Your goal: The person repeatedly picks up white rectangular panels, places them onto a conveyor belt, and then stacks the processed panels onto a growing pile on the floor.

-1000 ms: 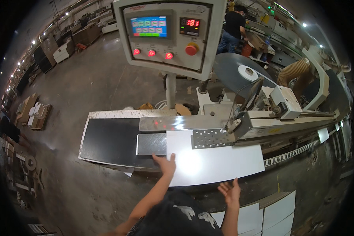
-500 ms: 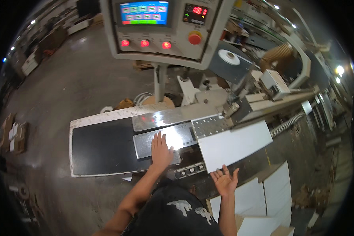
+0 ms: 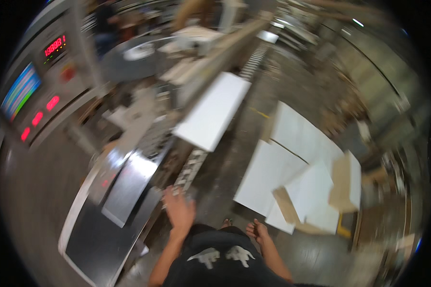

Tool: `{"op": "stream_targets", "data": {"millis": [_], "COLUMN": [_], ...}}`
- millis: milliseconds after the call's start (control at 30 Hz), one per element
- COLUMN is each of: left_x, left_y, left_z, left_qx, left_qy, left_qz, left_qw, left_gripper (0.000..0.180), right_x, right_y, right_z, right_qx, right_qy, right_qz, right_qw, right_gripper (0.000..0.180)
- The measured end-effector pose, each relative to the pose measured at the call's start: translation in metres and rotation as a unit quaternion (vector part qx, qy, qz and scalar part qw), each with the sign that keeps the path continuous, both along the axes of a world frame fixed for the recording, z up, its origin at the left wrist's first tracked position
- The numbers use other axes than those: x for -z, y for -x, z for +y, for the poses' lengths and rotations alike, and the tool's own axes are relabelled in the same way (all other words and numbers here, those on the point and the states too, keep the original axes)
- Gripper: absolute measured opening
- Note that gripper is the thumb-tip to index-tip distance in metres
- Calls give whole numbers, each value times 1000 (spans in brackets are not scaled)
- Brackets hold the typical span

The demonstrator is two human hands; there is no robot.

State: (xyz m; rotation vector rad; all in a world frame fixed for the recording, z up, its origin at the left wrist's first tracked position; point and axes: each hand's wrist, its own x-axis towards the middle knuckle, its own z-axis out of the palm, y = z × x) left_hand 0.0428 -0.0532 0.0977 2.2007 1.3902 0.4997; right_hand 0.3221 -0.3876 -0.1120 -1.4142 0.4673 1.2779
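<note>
**Both hands free, white panel riding the machine feed**

Landmark: the long woodworking machine, running diagonally from lower left to upper middle. Frame is motion-blurred, so fine detail is soft.

- Machine's dark infeed table sits at its near end, lower left, with a shiny steel plate on top of it.
- Control panel hangs off the machine's left side: coloured screen, red digit readout, red round buttons.
- White panel lies on the machine's right edge, about midway along, overhanging toward the floor side. No hand is on it.
- Stack of white panels lies on the floor well to the right of the machine, pieces overlapping at odd angles, one tan-edged board tilted on top.
- Grey disc-shaped reel sits on the machine's far part, upper left of the white panel.
- Left hand: fingers spread, palm down, gripping nothing, just beside the near right edge of the machine next to the infeed table. Contact with the edge unclear due to blur.
- Right hand: loosely open, empty, low in frame between the machine and the floor stack, apart from both.
- Person's dark shirt fills the bottom centre.
</note>
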Motion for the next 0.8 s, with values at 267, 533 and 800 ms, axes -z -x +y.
{"op": "stream_targets", "data": {"millis": [267,533,800], "left_x": [26,30,15], "left_y": [-45,-111,-153], "left_z": [-56,-149,-239], "left_qx": [65,165,202], "left_qy": [-86,-18,124], "left_qz": [-10,31,5], "left_qw": [994,986,972], "left_gripper": [54,54,58], "right_x": [40,54,90], "right_y": [-66,-197,-236], "right_z": [-133,-163,-130], "right_qx": [328,450,386], "right_qy": [156,103,292], "right_qz": [-131,-166,-235], "right_qw": [922,871,843], "right_gripper": [55,76,65]}}
